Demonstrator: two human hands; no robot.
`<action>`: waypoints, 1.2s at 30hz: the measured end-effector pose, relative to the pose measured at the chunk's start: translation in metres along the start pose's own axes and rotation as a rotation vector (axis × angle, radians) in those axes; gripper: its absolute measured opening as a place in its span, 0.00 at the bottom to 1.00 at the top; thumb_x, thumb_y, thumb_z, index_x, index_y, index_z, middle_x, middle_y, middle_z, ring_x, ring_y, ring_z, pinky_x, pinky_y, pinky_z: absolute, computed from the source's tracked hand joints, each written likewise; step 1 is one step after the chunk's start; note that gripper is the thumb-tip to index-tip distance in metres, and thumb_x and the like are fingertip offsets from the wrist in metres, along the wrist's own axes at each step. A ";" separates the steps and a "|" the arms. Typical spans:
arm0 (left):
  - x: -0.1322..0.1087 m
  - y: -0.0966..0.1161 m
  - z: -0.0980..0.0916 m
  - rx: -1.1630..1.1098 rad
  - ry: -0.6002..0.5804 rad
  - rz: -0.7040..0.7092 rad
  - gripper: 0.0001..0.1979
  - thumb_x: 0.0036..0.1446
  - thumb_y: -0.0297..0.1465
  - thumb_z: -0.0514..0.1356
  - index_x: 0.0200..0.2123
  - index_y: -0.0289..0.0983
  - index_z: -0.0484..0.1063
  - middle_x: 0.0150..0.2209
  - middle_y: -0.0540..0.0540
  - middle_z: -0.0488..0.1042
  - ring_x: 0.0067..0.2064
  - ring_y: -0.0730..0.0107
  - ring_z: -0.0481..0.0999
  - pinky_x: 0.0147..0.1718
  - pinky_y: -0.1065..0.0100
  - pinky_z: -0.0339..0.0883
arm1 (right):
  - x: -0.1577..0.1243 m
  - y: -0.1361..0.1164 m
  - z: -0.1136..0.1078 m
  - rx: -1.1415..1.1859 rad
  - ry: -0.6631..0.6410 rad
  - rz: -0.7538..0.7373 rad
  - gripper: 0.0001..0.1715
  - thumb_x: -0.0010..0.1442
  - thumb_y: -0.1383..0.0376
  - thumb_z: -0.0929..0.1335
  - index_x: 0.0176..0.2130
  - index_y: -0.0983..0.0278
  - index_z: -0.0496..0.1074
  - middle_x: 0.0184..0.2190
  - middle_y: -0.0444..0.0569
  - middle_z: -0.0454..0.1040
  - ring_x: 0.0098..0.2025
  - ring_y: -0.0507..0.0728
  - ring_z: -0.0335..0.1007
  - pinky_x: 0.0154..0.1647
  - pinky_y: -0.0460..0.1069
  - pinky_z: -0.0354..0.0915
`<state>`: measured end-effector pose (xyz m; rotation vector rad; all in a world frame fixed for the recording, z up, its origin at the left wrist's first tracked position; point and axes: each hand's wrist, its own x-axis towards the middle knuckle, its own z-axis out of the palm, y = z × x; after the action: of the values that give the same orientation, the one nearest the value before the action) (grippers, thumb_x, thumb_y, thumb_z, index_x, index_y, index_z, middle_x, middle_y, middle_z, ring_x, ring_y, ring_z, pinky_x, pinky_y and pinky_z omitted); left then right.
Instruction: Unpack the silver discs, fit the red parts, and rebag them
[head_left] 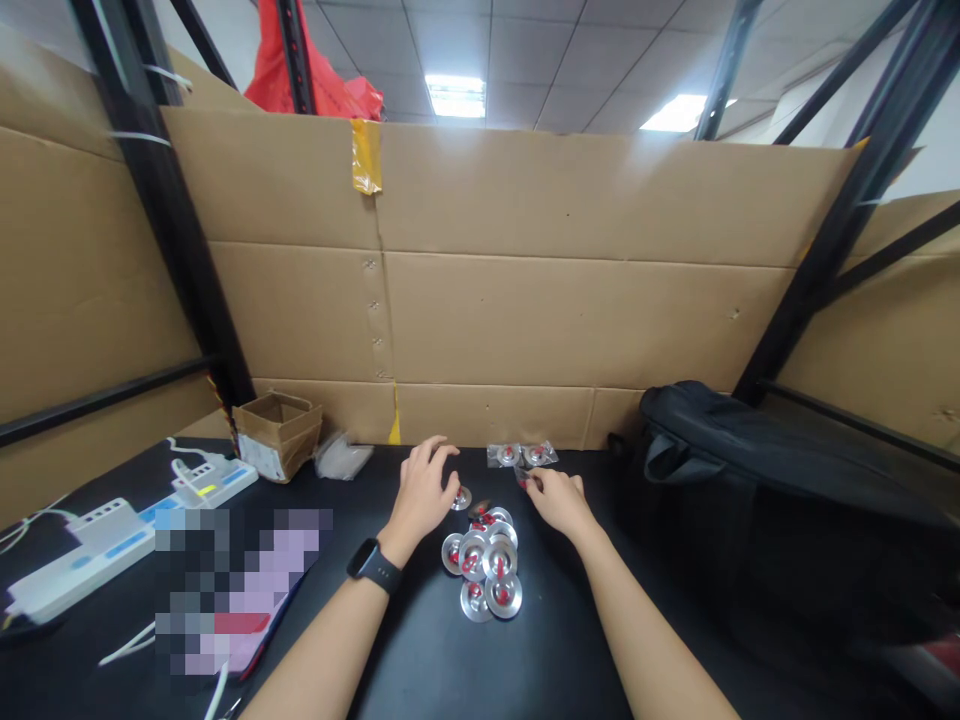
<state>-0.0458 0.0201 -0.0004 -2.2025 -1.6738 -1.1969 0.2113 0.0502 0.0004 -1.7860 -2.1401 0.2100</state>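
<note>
My left hand (424, 492), with a dark watch (373, 566) on the wrist, hovers over the black table with its fingers apart. One round silver metal disc (462, 498) lies by its thumb; whether they touch I cannot tell. My right hand (561, 502) has thumb and forefinger pinched on what looks like a small clear plastic packet (521, 479) with some red in it, mostly hidden by the fingers. Between the forearms lies a loose pile of silver discs (499, 556) with red middles. Beyond the right fingertips sit two discs in clear bags (508, 455), side by side.
At left are a white power strip (120, 545), a blurred-out pinkish object (277, 570), an open cardboard box (279, 432) and clear plastic bags (342, 458). A black bag (750, 480) fills the right side. Cardboard walls (525, 320) and black posts enclose the table.
</note>
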 end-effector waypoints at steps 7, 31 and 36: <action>-0.003 0.003 0.002 -0.053 -0.029 0.020 0.16 0.58 0.28 0.58 0.50 0.45 0.70 0.58 0.43 0.67 0.59 0.54 0.65 0.54 0.51 0.60 | 0.001 -0.002 -0.002 0.214 0.002 0.135 0.14 0.59 0.59 0.66 0.37 0.53 0.82 0.39 0.47 0.83 0.49 0.64 0.76 0.46 0.52 0.60; 0.001 0.031 -0.010 -0.345 -0.104 0.089 0.09 0.64 0.37 0.59 0.38 0.44 0.80 0.37 0.48 0.80 0.40 0.65 0.77 0.43 0.63 0.61 | -0.019 -0.042 0.005 1.066 0.021 -0.111 0.16 0.56 0.55 0.71 0.39 0.62 0.84 0.37 0.52 0.83 0.42 0.65 0.78 0.46 0.55 0.70; 0.003 0.027 -0.015 -0.503 -0.076 0.067 0.08 0.62 0.37 0.61 0.37 0.43 0.81 0.40 0.45 0.76 0.44 0.64 0.75 0.47 0.64 0.65 | -0.018 -0.038 0.003 1.155 -0.023 0.004 0.18 0.55 0.55 0.71 0.35 0.66 0.84 0.28 0.50 0.81 0.27 0.55 0.71 0.30 0.48 0.64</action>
<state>-0.0298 0.0041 0.0219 -2.5847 -1.4240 -1.6836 0.1783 0.0255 0.0071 -1.0587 -1.4451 1.1727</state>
